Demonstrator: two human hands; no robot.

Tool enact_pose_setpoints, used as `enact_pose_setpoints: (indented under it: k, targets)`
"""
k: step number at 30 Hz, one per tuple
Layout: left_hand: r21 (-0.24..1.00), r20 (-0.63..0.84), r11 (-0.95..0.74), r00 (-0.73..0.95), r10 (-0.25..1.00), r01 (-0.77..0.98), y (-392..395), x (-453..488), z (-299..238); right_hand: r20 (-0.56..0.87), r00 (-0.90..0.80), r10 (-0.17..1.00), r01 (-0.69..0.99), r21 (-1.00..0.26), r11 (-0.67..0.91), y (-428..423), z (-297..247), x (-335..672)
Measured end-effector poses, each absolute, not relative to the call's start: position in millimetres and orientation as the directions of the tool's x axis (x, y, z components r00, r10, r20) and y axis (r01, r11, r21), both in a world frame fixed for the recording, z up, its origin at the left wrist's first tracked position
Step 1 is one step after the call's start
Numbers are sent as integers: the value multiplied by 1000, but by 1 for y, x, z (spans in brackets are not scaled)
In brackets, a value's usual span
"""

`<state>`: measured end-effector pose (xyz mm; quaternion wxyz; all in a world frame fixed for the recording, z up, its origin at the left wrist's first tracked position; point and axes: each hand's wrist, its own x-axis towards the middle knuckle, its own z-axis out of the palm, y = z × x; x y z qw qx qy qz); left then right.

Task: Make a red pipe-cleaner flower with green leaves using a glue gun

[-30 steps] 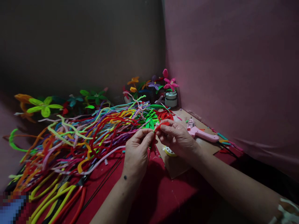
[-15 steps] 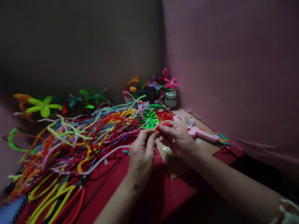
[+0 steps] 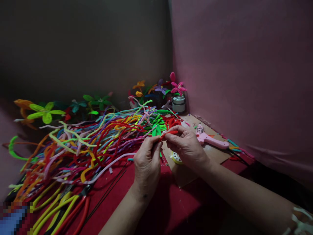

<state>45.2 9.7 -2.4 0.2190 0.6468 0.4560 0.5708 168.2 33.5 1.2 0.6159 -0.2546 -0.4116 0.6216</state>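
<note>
My left hand and my right hand meet above a red table, fingertips pinched together. Between them is a small piece made of a red pipe cleaner with a green leaf-like part sticking up behind my left fingers. My left fingers grip its lower part, my right thumb and forefinger pinch the red end. A large heap of coloured pipe cleaners lies just left of my hands.
A pink glue gun rests on a cardboard sheet to the right. A tape roll sits under my right hand. Finished pipe-cleaner flowers stand in the corner; more flowers at left. Red-handled pliers lie at front left.
Both hands have edged slightly closer and turned a little while working the red piece. Nothing else has moved.
</note>
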Motion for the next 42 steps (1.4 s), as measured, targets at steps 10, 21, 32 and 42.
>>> enact_pose_setpoints:
  k: [10,21,32,42]
  targets:
    - [764,576,-500,-81,814,408,6,46,3,472,67,879,-254,-844,473,25,-6,166]
    - [747,614,-550,-71,786,375,8,45,2,733,106,672,93,-680,727,23,-9,168]
    - [721,645,-573,-76,760,390,8,44,2,783,62,619,208,-617,759,23,-9,168]
    - [832,507,-451,-115,854,323,4,46,8,764,12,645,168,-637,752,20,-9,169]
